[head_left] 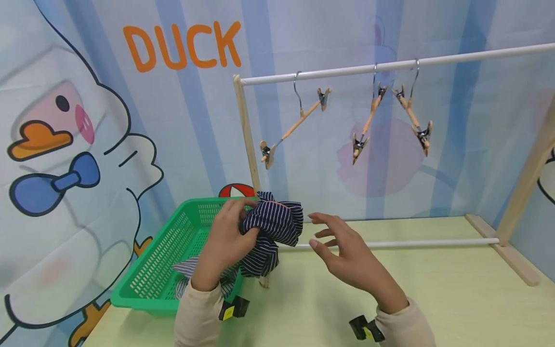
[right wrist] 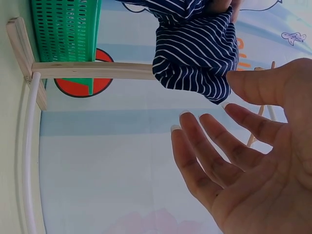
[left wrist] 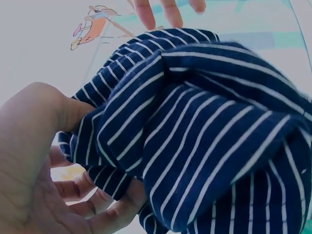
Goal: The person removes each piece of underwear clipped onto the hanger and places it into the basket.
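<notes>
A bunched navy garment with white stripes (head_left: 277, 221) hangs in the air by the right end of a green basket (head_left: 143, 304). My left hand (head_left: 227, 241) grips it between thumb and fingers; in the left wrist view the cloth (left wrist: 209, 141) hides part of those fingers. Just to the right, my right hand (head_left: 347, 250) is held with spread, slightly bent fingers and nothing in them. In the right wrist view its thumb and index finger are close to the garment's lower edge (right wrist: 195, 63); whether they touch is unclear. The garment's exact kind is hidden by its folds.
Grey-and-white striped cloth (head_left: 186, 267) lies in the basket. Behind stands a rack with a white top rail (head_left: 347, 71), a lower white bar (head_left: 416, 244) and wooden posts. Three clip hangers (head_left: 299, 125) hang from the rail. The tabletop (head_left: 329, 299) is pale yellow-green.
</notes>
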`<state>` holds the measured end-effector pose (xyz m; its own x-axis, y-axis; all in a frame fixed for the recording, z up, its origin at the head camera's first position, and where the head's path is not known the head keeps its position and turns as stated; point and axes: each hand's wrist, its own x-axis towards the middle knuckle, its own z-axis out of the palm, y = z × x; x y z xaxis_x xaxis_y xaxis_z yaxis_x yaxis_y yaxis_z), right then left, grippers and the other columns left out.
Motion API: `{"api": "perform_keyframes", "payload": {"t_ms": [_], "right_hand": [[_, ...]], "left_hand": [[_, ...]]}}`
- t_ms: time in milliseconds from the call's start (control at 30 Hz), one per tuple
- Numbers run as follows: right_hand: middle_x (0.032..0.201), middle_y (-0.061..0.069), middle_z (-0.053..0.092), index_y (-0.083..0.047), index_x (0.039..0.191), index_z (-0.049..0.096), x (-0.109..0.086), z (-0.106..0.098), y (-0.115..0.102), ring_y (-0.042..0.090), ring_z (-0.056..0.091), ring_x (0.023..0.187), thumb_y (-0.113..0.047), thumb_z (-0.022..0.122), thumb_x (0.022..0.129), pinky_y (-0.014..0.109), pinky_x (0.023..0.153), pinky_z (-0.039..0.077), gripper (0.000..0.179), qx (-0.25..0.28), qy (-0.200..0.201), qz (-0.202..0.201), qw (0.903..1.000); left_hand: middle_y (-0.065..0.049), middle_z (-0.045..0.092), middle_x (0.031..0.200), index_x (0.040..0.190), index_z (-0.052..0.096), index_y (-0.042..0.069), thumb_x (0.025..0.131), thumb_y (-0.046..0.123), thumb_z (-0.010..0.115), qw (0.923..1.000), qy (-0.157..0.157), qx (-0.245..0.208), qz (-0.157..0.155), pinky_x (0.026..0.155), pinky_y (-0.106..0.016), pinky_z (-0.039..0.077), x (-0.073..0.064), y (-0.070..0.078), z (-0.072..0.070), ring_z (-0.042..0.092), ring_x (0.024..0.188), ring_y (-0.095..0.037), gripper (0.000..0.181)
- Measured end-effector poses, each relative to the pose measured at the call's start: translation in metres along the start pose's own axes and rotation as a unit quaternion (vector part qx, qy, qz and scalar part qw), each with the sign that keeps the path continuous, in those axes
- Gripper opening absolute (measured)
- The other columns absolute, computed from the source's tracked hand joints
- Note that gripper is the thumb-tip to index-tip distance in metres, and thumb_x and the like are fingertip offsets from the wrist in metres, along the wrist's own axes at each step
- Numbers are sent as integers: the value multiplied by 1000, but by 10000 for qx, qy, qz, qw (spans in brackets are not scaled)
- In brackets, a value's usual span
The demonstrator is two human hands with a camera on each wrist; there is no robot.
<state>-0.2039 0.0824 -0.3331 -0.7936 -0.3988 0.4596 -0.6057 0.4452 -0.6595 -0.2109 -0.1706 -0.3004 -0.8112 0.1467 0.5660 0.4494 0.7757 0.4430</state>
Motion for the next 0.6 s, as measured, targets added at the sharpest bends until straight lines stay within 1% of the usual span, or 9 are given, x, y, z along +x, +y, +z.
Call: {"api": "perform_keyframes", "payload": {"t_ms": [133, 300, 467, 600], "right_hand": [[138, 12, 55, -15, 147, 43, 0, 0, -1, 27, 64, 118, -19, 61, 100, 43, 94, 55, 50, 24, -84, -40, 10000], [138, 12, 55, -14, 146, 44, 1, 0, 0, 26, 64, 118, -20, 60, 100, 42, 94, 55, 49, 14, -127, -84, 9999], [137, 11, 56, -14, 145, 45, 0, 0, 0, 25, 64, 117, -22, 59, 100, 42, 93, 55, 48, -16, -164, -108, 9998], [137, 11, 57, -15, 145, 45, -1, 0, 0, 25, 64, 117, -23, 59, 101, 44, 94, 55, 47, -5, -211, -57, 9998]], "left_hand": [[-10, 49, 93, 122, 61, 4, 83, 1, 65, 9999, 49, 56, -122, 68, -36, 34, 0, -2, -1, 40, 77, -20, 39], [-10, 49, 92, 121, 60, 5, 83, 0, 64, 9997, 114, 70, -202, 69, -36, 34, 1, -6, -3, 42, 80, -21, 39], [-10, 50, 93, 122, 60, 4, 83, 1, 64, 9995, 191, 106, -233, 67, -36, 33, 0, -10, -6, 42, 77, -20, 39], [-11, 49, 92, 122, 60, 4, 84, 2, 65, 9988, 255, 143, -388, 69, -37, 33, -1, -13, -9, 41, 77, -22, 39]]}}
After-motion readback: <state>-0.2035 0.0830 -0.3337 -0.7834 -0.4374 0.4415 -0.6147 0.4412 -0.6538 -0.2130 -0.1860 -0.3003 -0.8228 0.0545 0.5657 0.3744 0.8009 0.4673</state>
